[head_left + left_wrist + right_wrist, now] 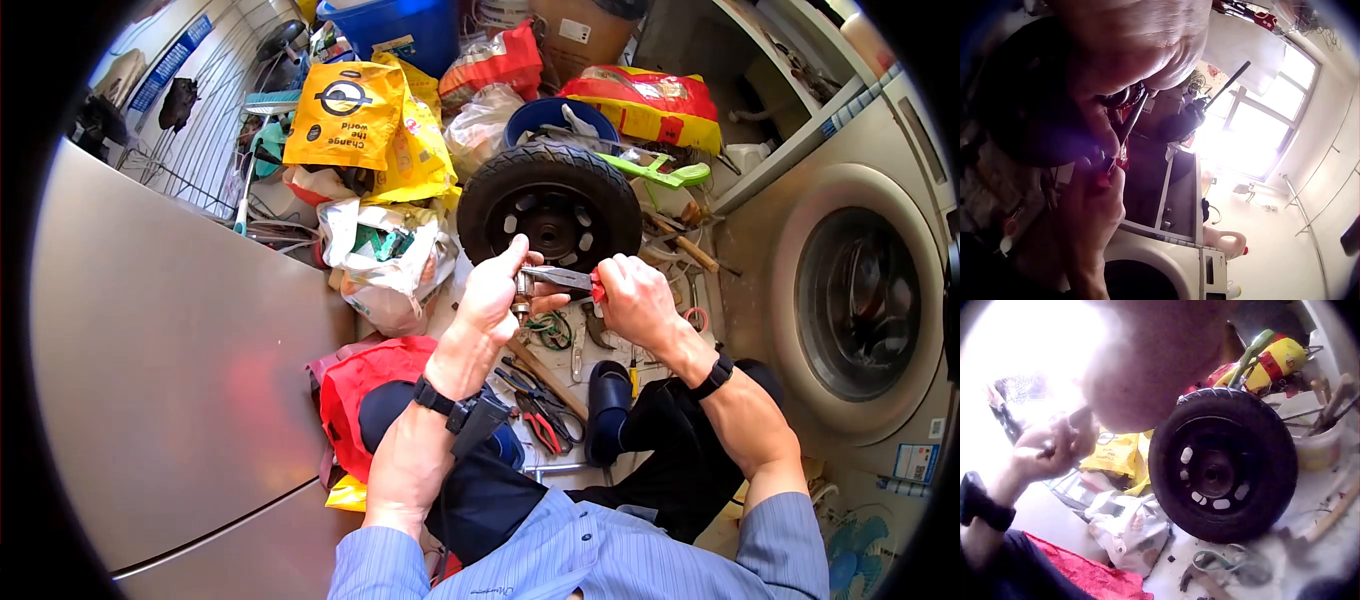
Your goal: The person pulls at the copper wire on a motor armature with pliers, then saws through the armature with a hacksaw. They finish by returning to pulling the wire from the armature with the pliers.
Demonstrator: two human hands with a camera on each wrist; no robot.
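Metal fitting (521,308) held up in the left hand (490,297), just in front of the tyred wheel (548,215) and above a floor (562,361) strewn with tools. Biggest first, that wheel: could be set rocking or rolling by a stray elbow or a sudden jerk; support underneath hidden, so hard to judge. Next, the wooden handle (548,378) lying between the slippers (607,412): might be trodden on in a shift of the feet. Then both hands: left clamped round the fitting, thumb toward the top; right hand (637,300) clamped on the red grips of the long-nosed pliers (568,280). Risk of a jabbed or pinched left thumb in case of a slip under force, because of lying so near the tips. As for the pliers, aimed across at the fitting's upper end; cannot tell whether biting on it or only touching. If squeezed on a rounded surface, apt to skid and score the metal. Smallest, the fitting itself: may twist in the palm under a hard turn, being steadied by fingers alone. If dropped, easily lost among the clutter below.
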